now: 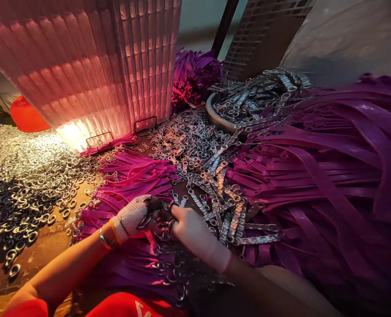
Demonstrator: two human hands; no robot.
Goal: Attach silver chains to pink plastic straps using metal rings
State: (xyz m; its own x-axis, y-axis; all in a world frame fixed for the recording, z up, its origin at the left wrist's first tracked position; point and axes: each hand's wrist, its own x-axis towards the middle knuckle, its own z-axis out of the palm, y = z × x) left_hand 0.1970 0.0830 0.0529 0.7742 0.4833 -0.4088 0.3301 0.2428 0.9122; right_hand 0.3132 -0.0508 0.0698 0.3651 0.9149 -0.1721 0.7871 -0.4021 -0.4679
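My left hand (134, 215), in a white knit glove with dark fingertips, is closed around metal rings (144, 221). My right hand (195, 233), also in a pale glove, meets it fingertip to fingertip in a pinch. What the right fingers hold is dark and too small to make out. Purple straps (132, 176) lie in a bundle under and beyond my left hand. More purple straps with metal rings at their ends hang below both hands, close to my lap. Past my right hand lie flat metal chain links (236, 220) with looped ends.
Loose metal rings (23, 185) cover the left side. Small double-loop metal links (188, 136) are heaped beyond the hands. A basin (211, 110) overflows with chain pieces. Large purple straps (330, 167) pile up at right. A tall ribbed translucent panel (83, 66) stands behind, near an orange bowl (28, 114).
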